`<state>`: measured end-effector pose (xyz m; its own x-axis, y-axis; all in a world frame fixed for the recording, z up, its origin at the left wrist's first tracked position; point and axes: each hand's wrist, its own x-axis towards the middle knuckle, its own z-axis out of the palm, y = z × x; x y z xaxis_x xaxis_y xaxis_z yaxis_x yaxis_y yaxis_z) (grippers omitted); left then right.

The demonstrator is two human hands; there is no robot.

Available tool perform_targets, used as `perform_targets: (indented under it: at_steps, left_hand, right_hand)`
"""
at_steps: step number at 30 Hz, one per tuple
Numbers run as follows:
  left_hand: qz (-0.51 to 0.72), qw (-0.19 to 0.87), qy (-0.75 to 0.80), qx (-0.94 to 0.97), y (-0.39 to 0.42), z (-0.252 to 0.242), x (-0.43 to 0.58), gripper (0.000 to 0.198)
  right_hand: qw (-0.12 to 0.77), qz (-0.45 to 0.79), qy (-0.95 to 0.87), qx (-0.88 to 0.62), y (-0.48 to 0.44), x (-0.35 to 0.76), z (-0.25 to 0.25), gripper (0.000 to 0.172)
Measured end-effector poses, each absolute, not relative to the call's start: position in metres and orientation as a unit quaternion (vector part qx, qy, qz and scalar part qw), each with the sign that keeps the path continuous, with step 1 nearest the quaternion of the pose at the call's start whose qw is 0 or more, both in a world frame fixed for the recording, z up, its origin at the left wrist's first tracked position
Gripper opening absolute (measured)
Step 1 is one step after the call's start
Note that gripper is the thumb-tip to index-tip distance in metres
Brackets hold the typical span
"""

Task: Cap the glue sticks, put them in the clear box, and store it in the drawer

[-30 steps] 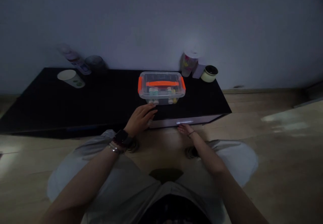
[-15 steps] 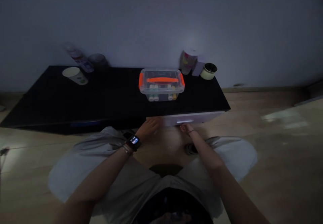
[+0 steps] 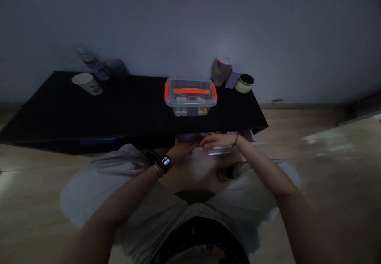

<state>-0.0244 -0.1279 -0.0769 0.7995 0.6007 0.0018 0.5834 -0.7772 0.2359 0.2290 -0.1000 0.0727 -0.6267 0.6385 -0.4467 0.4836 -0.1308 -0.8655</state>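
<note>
**Both hands at the open drawer, clear box shut above**

Closest on my feed, the left hand (image 3: 183,152) is open, fingers loose, at the drawer's left end, a smartwatch (image 3: 164,163) on its wrist. I can't tell whether it touches. The right hand (image 3: 216,140) is open too, palm down, stretched over the drawer (image 3: 190,138), which stands pulled out of the cabinet. I read no grip in either hand. Small items lie inside, too dim to name.

State so far: drawer open, nothing lifted out that I can see.

Beyond, the clear box (image 3: 190,96) sits lidded mid-way along the black cabinet top (image 3: 133,105), its orange handle (image 3: 192,90) across the lid, pale-capped bottles (image 3: 181,111) inside. Farther off, a paper cup (image 3: 86,83) lies on its side at left; a green-rimmed tub (image 3: 244,83) stands at right, against the wall (image 3: 190,18).
</note>
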Motion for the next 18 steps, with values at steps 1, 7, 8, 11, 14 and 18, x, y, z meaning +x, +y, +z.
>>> perform_targets:
  at_steps: [1,7,8,11,14,18]
  left_hand:
    - [0.032,0.115,0.314,0.942,-0.13,-0.079,-0.024,0.056]
    - [0.035,0.119,0.305,0.944,-0.141,-0.085,-0.02,0.044]
    - [0.037,0.12,0.304,0.944,-0.142,-0.085,-0.019,0.042]
    - [0.039,0.121,0.29,0.949,-0.147,-0.082,-0.018,0.035]
    - [0.038,0.125,0.269,0.954,-0.152,-0.078,-0.017,0.035]
    - [0.025,0.132,0.258,0.957,-0.159,-0.072,-0.015,0.037]
  right_hand:
    - [0.066,0.613,-0.67,-0.414,-0.085,0.228,0.087,0.028]
    - [0.234,0.233,-0.848,-0.414,0.01,0.205,0.15,0.025]
    - [0.221,0.179,-0.86,-0.423,0.023,0.198,0.152,0.026]
    - [0.14,0.074,-0.883,-0.441,0.051,0.178,0.147,0.032]
    - [0.04,0.032,-0.886,-0.46,0.064,0.162,0.136,0.038]
    - [-0.03,0.016,-0.873,-0.487,0.066,0.152,0.128,0.041]
